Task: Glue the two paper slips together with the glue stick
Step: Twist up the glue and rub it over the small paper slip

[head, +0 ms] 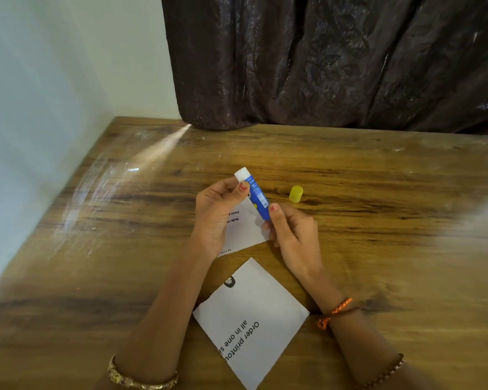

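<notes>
Both hands hold a blue glue stick (256,196) above the wooden table (378,192). Its white glue end points up and left, uncapped. My left hand (217,215) pinches the upper part near the white end. My right hand (293,235) grips the lower end. The yellow cap (296,193) lies on the table just right of the stick. One white printed paper slip (247,229) lies under the hands, partly hidden by them. A second, larger slip (251,319) lies nearer me between my forearms, with black text on it.
A dark curtain (335,60) hangs over the table's far edge. A pale wall (54,80) runs along the table's left side. A blurred white patch (476,220) shows at the right edge of the view.
</notes>
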